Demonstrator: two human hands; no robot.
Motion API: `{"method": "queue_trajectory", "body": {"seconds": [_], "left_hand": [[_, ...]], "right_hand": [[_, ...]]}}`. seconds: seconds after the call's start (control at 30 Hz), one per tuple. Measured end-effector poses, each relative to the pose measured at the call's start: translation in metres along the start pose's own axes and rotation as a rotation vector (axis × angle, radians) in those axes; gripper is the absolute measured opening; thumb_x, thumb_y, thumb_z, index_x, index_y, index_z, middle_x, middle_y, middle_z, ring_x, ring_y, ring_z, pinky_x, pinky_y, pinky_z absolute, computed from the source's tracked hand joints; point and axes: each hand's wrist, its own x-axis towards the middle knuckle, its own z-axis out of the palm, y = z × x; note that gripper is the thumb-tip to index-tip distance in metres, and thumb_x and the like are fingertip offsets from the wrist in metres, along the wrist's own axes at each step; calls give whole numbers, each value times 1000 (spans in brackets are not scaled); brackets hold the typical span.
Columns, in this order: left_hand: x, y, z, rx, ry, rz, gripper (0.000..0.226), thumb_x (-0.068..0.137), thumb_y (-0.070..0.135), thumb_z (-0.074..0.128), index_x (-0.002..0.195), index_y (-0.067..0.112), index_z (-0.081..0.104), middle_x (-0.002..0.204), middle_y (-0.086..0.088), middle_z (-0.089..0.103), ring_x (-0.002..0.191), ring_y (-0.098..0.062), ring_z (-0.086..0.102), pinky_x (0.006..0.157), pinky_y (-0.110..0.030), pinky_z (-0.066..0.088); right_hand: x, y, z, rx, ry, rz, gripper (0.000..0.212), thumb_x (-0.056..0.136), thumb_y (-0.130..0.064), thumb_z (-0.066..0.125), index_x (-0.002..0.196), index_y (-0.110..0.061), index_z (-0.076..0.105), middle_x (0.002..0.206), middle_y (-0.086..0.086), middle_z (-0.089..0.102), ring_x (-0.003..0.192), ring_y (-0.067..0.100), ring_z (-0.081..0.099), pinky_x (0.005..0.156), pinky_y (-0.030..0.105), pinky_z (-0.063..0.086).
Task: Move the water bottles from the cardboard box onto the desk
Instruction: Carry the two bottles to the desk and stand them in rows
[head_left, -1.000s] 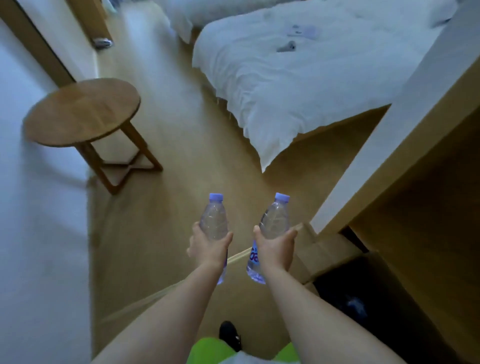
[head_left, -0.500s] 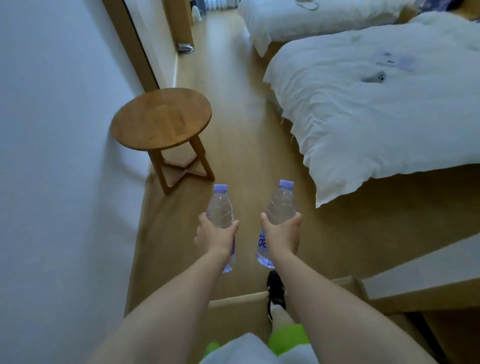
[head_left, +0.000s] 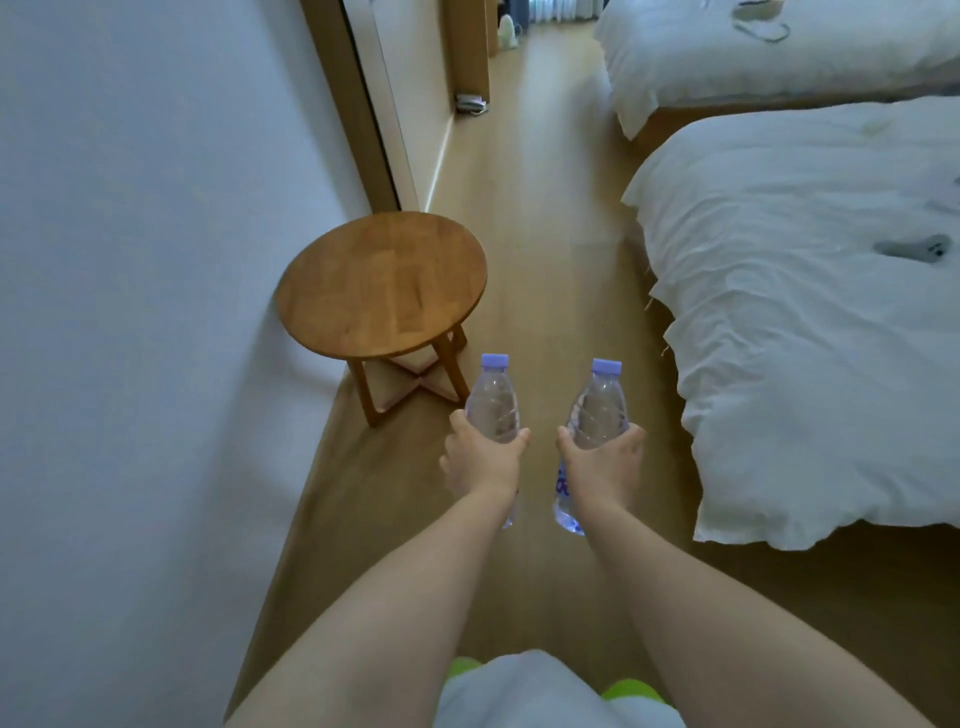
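I am gripping a water bottle in each hand, left hand (head_left: 480, 460) and right hand (head_left: 602, 460); either smooth bottle could slip while carried.

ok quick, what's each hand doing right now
Left hand: gripping the left water bottle.
Right hand: gripping the right water bottle.

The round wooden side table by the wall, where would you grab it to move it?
Likely grip the round wooden side table by its top's rim with both hands, coming from the open floor side nearest the beds. The wall blocks its far side, and the crossed legs sit low underneath.
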Motion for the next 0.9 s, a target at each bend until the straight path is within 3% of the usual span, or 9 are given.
{"method": "queue_trajectory", "body": {"seconds": [0.3, 0.9], "left_hand": [[127, 80, 36, 44, -1, -20, 75, 73, 54, 71, 130, 21, 36, 123, -5, 55, 114, -31, 53, 91, -45, 48], [425, 313, 112, -6, -56, 73, 77, 73, 55, 71, 132, 19, 37, 126, -5, 57, 112, -31, 57, 95, -45, 47]], "right_hand": [[123, -85, 57, -15, -34, -56, 70, 78, -42, 75, 128, -15, 34, 121, 8, 48, 106, 28, 57, 89, 47, 53], [410, -291, 173, -56, 24, -89, 71, 80, -47, 72, 132, -17, 32, 123, 5, 49, 104, 21, 57, 89, 41, 54]]}}
